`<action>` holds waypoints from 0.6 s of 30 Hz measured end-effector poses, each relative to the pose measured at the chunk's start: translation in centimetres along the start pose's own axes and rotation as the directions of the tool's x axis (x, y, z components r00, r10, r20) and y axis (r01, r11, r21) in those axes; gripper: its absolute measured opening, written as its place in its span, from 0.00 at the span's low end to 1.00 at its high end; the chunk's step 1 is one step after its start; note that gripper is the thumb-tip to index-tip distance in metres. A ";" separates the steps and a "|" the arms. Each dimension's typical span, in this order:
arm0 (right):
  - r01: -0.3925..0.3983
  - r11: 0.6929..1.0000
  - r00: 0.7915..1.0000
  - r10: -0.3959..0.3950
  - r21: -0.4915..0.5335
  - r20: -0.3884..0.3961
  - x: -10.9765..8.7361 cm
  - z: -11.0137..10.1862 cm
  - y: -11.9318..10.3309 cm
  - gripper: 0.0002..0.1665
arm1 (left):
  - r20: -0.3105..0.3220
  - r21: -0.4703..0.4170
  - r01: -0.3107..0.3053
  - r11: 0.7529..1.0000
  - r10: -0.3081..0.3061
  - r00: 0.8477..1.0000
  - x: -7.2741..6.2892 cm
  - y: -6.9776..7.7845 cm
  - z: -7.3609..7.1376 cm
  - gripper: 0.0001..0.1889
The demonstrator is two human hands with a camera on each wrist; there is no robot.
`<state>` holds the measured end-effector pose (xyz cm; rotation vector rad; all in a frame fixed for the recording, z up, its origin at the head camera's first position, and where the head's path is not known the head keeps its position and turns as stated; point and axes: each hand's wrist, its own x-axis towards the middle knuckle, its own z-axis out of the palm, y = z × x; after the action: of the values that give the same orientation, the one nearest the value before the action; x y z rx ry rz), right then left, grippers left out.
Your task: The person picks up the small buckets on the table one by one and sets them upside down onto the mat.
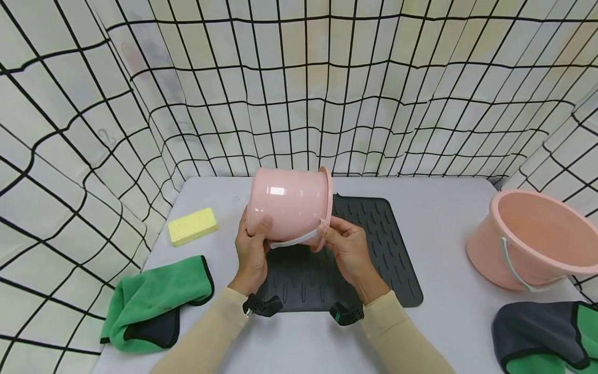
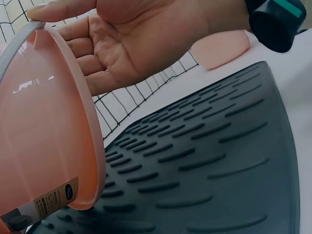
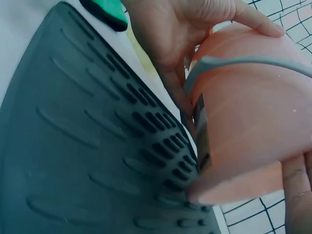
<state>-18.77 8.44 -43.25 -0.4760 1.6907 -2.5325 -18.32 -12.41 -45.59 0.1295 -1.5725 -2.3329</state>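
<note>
A pink bucket lies on its side in the air above a dark ribbed mat, its rim facing right. My left hand grips the bottom end, thumb over the side. At the rim, my right hand pinches the edge where the pale handle joins it. The left wrist view shows that right hand with its thumb on the handle's end and a printed label on the bucket. In the right wrist view, the left hand holds the base. The bucket's inside is mostly hidden.
A yellow sponge and a green and dark cloth lie on the white table at the left. Another pink bucket stands at the right, with a second cloth in front of it. Black wire grid walls enclose the table.
</note>
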 end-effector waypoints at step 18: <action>0.063 0.920 0.997 -0.045 -0.386 0.055 0.3 -0.6 -0.5 0.29 | 0.058 0.186 -0.249 0.950 0.242 0.968 1.3 1.6 -1.6 0.41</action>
<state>-19.17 9.07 -42.89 -0.6033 2.1981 -2.1957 -18.84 -14.80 -44.62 -0.0607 -1.7212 -2.0022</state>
